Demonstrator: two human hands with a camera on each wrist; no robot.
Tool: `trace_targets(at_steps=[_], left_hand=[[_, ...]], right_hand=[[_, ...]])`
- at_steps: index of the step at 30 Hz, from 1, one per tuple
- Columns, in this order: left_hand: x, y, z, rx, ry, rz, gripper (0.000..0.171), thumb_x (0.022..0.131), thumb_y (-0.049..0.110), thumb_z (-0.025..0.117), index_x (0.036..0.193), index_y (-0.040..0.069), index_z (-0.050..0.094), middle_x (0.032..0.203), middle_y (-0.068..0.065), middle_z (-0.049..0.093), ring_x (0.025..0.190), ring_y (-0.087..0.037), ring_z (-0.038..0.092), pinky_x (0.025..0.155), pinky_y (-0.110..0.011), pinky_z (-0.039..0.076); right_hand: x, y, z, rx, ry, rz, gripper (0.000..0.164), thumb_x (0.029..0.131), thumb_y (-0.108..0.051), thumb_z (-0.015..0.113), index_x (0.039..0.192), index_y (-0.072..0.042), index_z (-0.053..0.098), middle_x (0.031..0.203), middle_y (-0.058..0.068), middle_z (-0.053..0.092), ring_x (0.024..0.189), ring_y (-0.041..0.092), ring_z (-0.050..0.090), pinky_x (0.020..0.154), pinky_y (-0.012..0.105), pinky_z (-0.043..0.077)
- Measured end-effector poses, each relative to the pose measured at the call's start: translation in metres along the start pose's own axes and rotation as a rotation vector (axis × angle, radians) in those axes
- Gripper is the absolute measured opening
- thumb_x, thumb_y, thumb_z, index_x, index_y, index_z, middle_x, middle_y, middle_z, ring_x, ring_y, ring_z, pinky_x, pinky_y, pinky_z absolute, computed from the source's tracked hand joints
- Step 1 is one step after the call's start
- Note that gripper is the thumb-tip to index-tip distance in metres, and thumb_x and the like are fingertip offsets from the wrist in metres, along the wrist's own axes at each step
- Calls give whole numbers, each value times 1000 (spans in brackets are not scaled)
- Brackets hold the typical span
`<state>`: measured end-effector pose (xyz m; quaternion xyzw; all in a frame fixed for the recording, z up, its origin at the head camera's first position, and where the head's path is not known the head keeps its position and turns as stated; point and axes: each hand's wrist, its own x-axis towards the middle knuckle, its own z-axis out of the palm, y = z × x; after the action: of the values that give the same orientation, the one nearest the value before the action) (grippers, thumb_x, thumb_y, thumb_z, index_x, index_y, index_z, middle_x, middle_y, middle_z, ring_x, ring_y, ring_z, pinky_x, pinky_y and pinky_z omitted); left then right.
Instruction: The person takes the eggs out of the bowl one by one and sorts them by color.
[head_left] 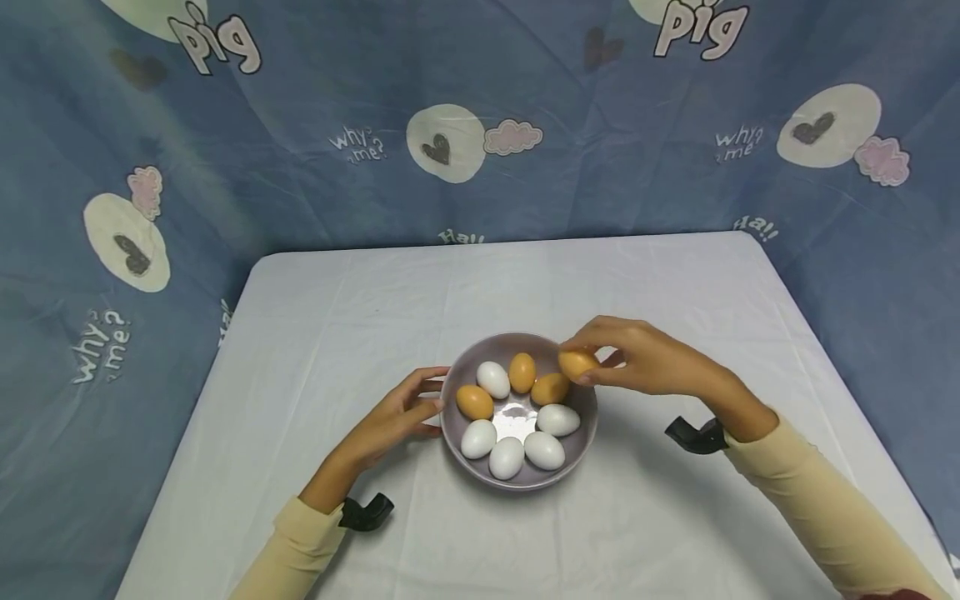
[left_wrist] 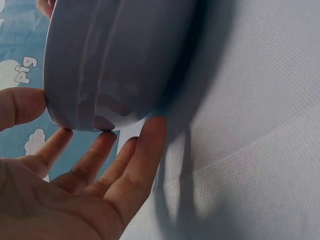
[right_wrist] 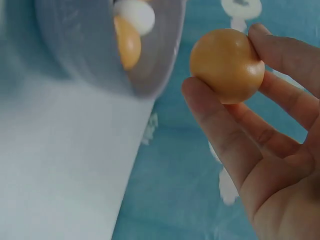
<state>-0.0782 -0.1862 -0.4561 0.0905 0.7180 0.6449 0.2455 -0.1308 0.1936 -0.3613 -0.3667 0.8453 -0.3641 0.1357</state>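
My right hand [head_left: 637,354] pinches a brown egg [right_wrist: 225,65] between thumb and fingertips, above the right back rim of a greyish-purple bowl [head_left: 517,483]. In the right wrist view the egg is apart from the bowl. Several white eggs [head_left: 507,457] and three other brown eggs [head_left: 475,402] lie inside, forming a rough ring around the bare bottom. At the left side, my left hand [head_left: 401,412] touches the bowl with spread, fairly straight fingers. Its thumb [left_wrist: 22,107] meets the rim and its fingertips [left_wrist: 155,127] are at the outer wall.
The bowl stands on a white-covered table [head_left: 375,308]. Behind and beside the table hangs a blue printed cloth [head_left: 322,200]. A black strap end [head_left: 366,512] sticks out from the left wrist, and a similar black piece [head_left: 696,436] from the right.
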Motion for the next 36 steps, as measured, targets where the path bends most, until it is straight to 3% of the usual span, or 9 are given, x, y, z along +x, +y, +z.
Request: trace_targets(at_steps=[8,17,22,30,36], left_hand=[[2,-3,-2,46,15,10,52,102,23,58,150,19,39,148,-20,44,128,-35,53,92,-44,58],[0,1,-2,40,22,-2,51,102,24,59,149,22,40,148,-18,46,128,-33,53,94,-46,57],[-2,3,-2,50,21,-4,52,102,26,59,149,23,40,148,-16,46,129,-35,53,95,-48,56],[-1,2,-1,59,19,-6,52,101,25,59,149,22,40,148,-18,46,130,-35,52,95,-46,57],[2,0,0,74,8,8,53,102,24,59,150,18,38,148,-21,45,130,-37,52,94,-43,57]], right_hand=[[-34,24,-18,-64,128,126,41,84,-17,81,123,-14,70,117,-1,68,103,16,64,80,23,61],[-63,67,-2,-126,195,230,39,85,-12,80,122,-8,70,116,8,69,102,27,68,78,30,62],[-71,85,6,-156,212,260,40,84,-9,80,121,-3,69,114,13,69,99,30,68,76,28,61],[-75,96,10,-201,226,296,40,84,-9,80,121,1,68,114,20,68,97,34,67,79,49,59],[-78,100,11,-192,221,323,41,85,-8,79,122,1,67,113,21,68,97,36,67,80,50,58]])
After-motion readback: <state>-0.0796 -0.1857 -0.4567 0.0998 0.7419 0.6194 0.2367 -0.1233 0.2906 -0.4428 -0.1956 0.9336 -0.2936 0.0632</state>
